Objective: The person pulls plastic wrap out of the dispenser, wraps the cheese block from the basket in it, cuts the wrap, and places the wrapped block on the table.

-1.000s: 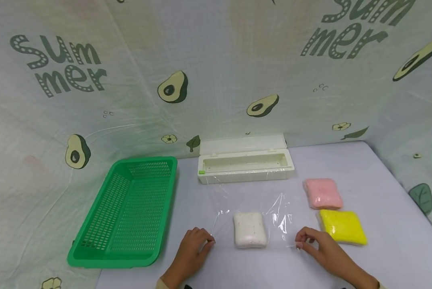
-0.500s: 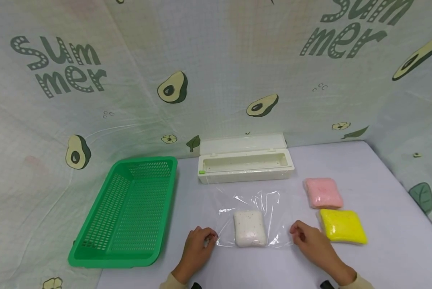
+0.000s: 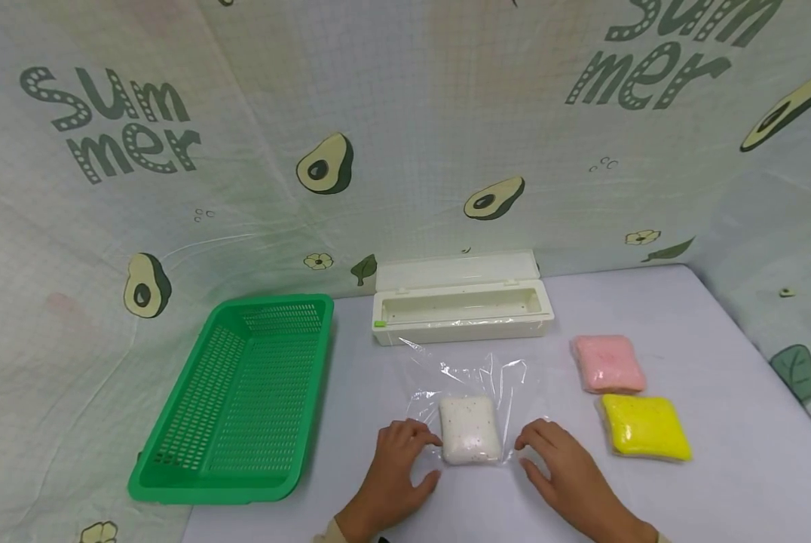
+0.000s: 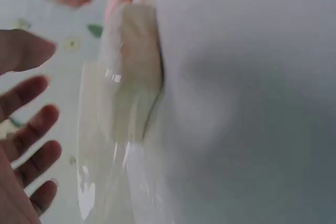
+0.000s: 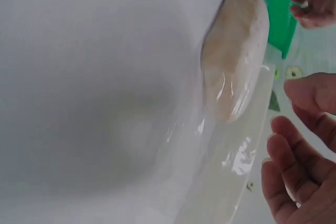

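Note:
A white, soft-looking square block point(image 3: 469, 430) with dark specks lies on the table, covered by clear cling film point(image 3: 480, 368). My left hand point(image 3: 395, 471) is at the block's left side, fingers spread and bent a little, near the film. On the other side my right hand point(image 3: 568, 475) hovers with thumb and fingers apart. In the left wrist view the left hand point(image 4: 26, 150) holds nothing. The right wrist view finds the right hand point(image 5: 304, 171) with loosely bent fingers and the film-wrapped block point(image 5: 236, 56) nearby. Whether fingertips touch the film is unclear.
Behind the block stands a white cling film dispenser point(image 3: 463, 313) with its lid up. A green plastic basket point(image 3: 297, 430) is at left. To the right lie a pink block point(image 3: 607, 363) and a yellow block point(image 3: 646, 427), both looking wrapped. A printed cloth point(image 3: 405, 113) hangs behind.
Both hands have let go of the film's near corners and moved inward toward the white block, fingers opening. The film has settled down around the block.

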Demonstrator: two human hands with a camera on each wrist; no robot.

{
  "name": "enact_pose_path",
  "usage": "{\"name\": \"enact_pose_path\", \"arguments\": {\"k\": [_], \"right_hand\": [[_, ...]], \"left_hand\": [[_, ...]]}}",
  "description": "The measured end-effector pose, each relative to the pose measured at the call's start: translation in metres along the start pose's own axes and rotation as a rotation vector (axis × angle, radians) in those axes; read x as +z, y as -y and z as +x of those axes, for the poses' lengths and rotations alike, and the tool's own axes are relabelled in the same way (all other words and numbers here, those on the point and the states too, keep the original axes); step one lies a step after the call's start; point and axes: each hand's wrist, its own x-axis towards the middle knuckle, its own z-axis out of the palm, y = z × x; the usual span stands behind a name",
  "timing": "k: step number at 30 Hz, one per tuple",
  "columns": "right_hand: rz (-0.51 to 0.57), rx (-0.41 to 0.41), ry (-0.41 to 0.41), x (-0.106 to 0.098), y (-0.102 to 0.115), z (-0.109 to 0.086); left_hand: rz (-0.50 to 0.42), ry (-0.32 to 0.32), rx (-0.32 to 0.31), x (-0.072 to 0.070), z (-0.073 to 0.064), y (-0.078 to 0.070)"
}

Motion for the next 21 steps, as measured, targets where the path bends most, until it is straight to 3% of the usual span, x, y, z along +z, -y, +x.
{"name": "enact_pose_path", "arguments": {"k": [2,4,8,11,16,21], "right_hand": [[-0.016,-0.111,0.015,0.008,0.006,0.002],[-0.037,-0.163,0.038,0.016,0.01,0.004],[-0.081,-0.207,0.057,0.03,0.015,0.01],[-0.115,-0.244,0.018,0.039,0.015,0.016],[-0.153,-0.311,-0.077,0.044,0.012,0.024],[-0.085,-0.291,-0.067,0.038,0.012,0.031]], "left_hand": [[0.175,0.03,0.129,0.008,0.004,-0.008],[0.337,0.056,0.216,0.017,0.009,-0.014],[0.553,0.1,0.258,0.028,0.016,-0.021],[0.615,0.099,0.268,0.03,0.018,-0.022],[0.645,0.054,0.288,0.032,0.02,-0.022],[0.688,0.009,0.306,0.034,0.021,-0.021]]}}
